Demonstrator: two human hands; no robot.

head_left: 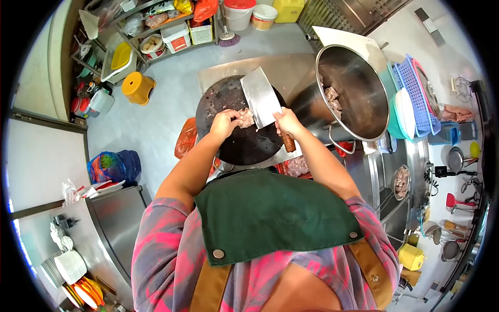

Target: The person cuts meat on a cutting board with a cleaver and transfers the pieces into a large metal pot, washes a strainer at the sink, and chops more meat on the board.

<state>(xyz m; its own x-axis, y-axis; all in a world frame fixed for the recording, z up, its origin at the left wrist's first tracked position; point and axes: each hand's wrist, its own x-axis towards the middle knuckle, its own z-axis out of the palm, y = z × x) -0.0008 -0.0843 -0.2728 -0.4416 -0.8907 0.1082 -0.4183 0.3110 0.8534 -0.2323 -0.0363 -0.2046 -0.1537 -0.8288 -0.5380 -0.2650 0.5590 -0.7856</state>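
Nearest to us lies the green apron (275, 213), worn with brown straps over a pink-and-grey shirt (161, 239). Beyond it we see both arms reaching over a round, dark chopping block (234, 151), set on a metal counter (296, 63). We find the piece of meat (246, 118) on the block, near its middle. Left hand (226, 124): fingers bunched narrow, holding the meat at its left end. Right hand (288, 124): closed about the cleaver (261, 96) where blade meets wooden handle, the handle's end protruding below. We note the broad blade just to the right of the meat; whether the two touch, we cannot tell. To the right of the block we observe a deep steel pot (366, 86), containing further meat pieces (332, 99). On the floor at left we see a yellow stool (138, 87).
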